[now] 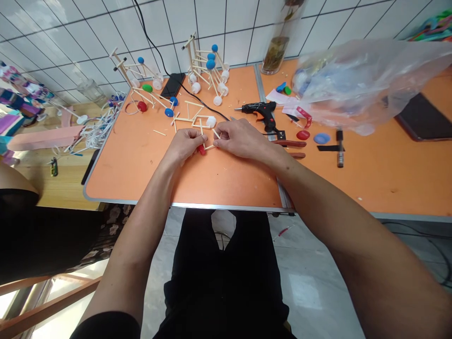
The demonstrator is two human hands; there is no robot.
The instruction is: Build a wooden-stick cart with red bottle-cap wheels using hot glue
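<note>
One left hand [186,143] and one right hand [239,136] are in the middle of the frame. Near the top, left of the middle, stand two tall stick models [192,52], and the right one has three blue balls [210,64]. Right of the middle are one glue gun [264,112], one marker pen [340,153], one red disc [302,135] and one blue disc [321,138].

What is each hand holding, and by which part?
Left hand: a stick frame, near the red piece. Right hand: a short stick, by one end.
</note>
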